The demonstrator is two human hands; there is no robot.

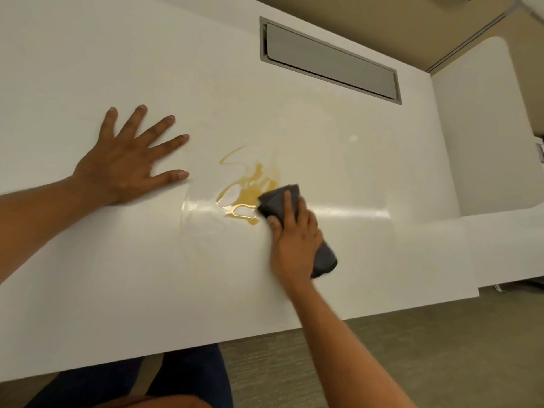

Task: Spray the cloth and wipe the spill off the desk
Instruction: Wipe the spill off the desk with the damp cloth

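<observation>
Now wiping: my right hand (295, 240) grips the dark cloth (279, 201) at the spill's edge.
Left hand (126, 169): flat, fingers spread, holding nothing.
Left to do: most of the yellow spill (244, 195) on the desk (147, 275).

An office workspace with a long white desk.

The glossy white desk (147, 275) has a grey recessed cable hatch (329, 58) set flush into its top near the far edge, the kind fitted in office furniture. Below its near edge lies grey, low-pile carpet flooring (412, 348). A second white surface (482, 128) with a rounded corner adjoins it on the right, beside plain beige walls (382, 22).
</observation>
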